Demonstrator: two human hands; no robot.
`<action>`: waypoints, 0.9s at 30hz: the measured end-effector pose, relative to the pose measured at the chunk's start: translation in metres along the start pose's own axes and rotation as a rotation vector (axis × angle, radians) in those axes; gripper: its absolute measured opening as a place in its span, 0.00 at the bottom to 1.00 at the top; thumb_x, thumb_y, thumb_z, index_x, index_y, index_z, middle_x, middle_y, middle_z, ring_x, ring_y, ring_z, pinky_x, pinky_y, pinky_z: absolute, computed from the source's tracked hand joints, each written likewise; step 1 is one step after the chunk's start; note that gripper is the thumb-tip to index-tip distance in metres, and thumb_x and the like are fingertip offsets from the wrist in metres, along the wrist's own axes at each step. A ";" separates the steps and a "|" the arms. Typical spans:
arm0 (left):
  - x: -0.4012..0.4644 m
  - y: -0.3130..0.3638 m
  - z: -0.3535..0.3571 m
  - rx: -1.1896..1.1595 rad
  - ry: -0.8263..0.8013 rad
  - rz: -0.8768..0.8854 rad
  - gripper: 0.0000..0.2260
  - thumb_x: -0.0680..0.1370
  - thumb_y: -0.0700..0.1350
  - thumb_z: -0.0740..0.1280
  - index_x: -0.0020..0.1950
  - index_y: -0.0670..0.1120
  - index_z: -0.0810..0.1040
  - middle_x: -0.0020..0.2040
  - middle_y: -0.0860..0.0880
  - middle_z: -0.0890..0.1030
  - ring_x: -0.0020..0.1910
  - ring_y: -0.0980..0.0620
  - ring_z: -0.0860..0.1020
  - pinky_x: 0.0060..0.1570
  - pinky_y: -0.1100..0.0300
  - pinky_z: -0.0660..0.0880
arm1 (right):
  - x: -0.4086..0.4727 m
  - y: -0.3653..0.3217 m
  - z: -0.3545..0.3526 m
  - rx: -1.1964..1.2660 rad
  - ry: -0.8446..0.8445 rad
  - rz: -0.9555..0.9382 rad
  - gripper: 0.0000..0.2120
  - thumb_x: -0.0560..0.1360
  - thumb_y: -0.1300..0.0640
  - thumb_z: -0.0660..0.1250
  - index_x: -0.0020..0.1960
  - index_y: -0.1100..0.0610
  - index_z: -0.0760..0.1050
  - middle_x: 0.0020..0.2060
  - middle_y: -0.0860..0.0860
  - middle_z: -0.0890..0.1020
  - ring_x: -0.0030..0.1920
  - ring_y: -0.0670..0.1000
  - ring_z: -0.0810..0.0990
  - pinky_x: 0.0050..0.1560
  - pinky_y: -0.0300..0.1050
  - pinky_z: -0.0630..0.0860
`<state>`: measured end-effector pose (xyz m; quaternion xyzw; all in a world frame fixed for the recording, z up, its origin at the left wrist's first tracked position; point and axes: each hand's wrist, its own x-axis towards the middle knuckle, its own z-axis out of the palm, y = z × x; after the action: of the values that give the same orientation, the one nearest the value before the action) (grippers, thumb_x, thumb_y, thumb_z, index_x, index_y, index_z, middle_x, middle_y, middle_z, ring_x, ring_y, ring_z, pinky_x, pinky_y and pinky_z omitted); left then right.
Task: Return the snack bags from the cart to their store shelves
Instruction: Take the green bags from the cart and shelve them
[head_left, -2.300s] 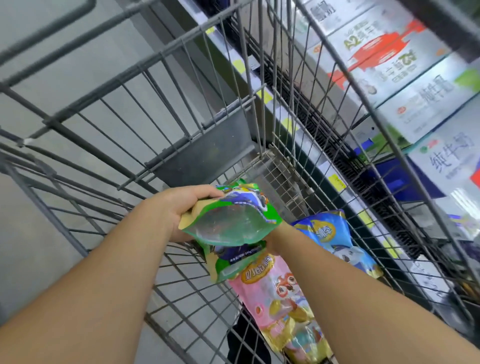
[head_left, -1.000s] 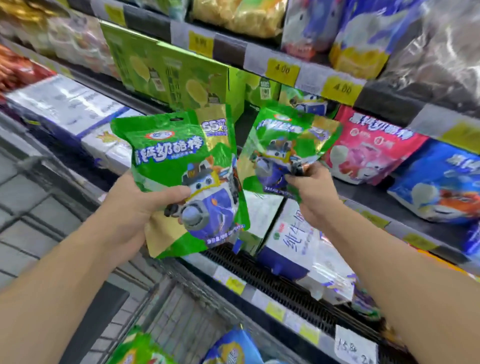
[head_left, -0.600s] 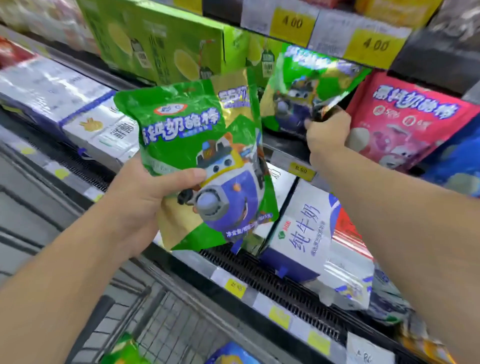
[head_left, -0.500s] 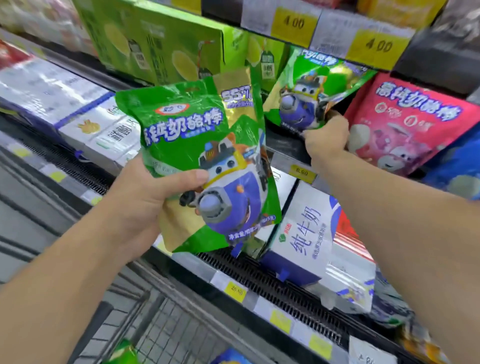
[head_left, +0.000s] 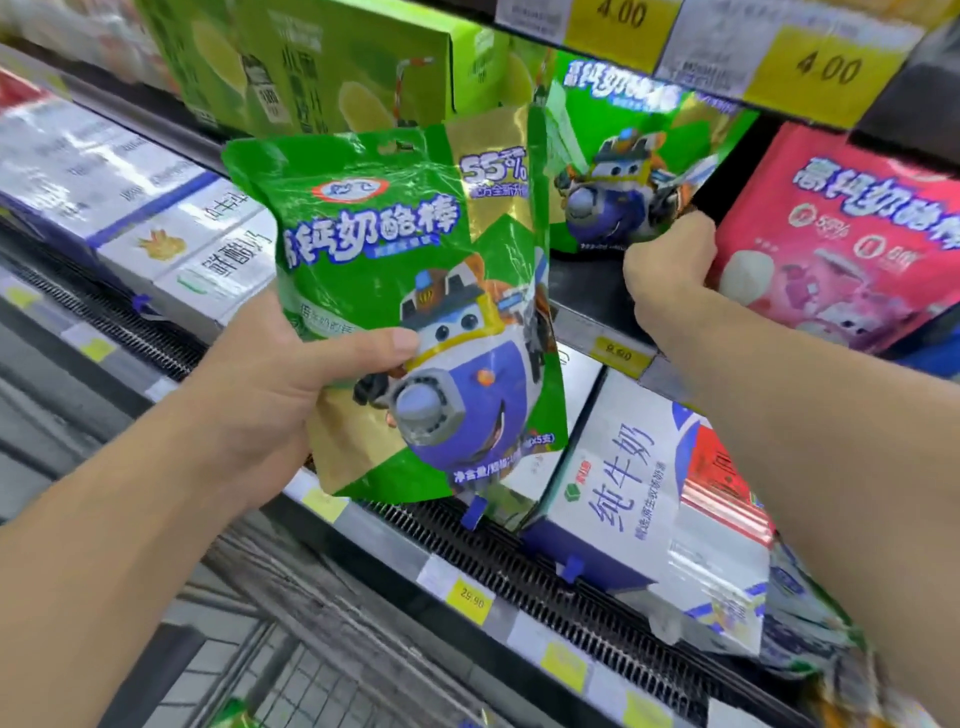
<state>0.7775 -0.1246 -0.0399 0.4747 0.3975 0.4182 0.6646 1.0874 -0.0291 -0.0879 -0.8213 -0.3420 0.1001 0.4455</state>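
Note:
My left hand (head_left: 270, 395) grips a green snack bag (head_left: 415, 270) with a cartoon plane on it, held upright in front of the shelves, thumb across its front. My right hand (head_left: 667, 270) holds the lower right corner of a second green snack bag (head_left: 628, 156), which stands upright on the middle shelf (head_left: 582, 291) between a green carton and a pink bag. The wire cart (head_left: 291, 670) shows at the bottom, below my left forearm.
A pink snack bag (head_left: 841, 244) stands right of the shelved green one. Green drink cartons (head_left: 322, 67) fill the shelf to the left. White milk cartons (head_left: 623, 499) lie on the lower shelf. Yellow price tags (head_left: 826, 67) line the shelf edges.
I lifted two green bags out of the cart and turned to the shelves. My right hand pushed its bag up onto the middle shelf, where it now stands; the left bag rose slightly.

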 end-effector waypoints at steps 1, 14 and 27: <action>0.001 0.000 0.001 -0.007 0.004 -0.007 0.26 0.67 0.36 0.72 0.65 0.43 0.79 0.57 0.44 0.86 0.54 0.44 0.85 0.47 0.51 0.83 | -0.004 -0.001 -0.001 0.079 -0.006 0.004 0.14 0.69 0.67 0.69 0.47 0.54 0.68 0.43 0.51 0.74 0.43 0.53 0.76 0.46 0.44 0.74; 0.004 0.007 0.014 -0.002 0.074 -0.026 0.24 0.67 0.36 0.72 0.63 0.43 0.81 0.56 0.43 0.86 0.54 0.43 0.85 0.52 0.44 0.82 | 0.030 -0.033 -0.004 0.750 -0.123 -0.028 0.14 0.70 0.64 0.71 0.32 0.54 0.68 0.33 0.55 0.72 0.38 0.52 0.71 0.38 0.47 0.72; 0.011 0.005 0.024 -0.003 0.072 -0.007 0.26 0.66 0.35 0.74 0.65 0.42 0.80 0.55 0.45 0.87 0.50 0.47 0.86 0.44 0.54 0.83 | 0.032 -0.030 -0.007 0.680 0.074 0.134 0.07 0.76 0.64 0.64 0.43 0.56 0.68 0.37 0.50 0.73 0.39 0.51 0.72 0.40 0.44 0.72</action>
<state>0.8022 -0.1204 -0.0315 0.4569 0.4222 0.4332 0.6522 1.1006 -0.0021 -0.0554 -0.6495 -0.2178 0.2077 0.6983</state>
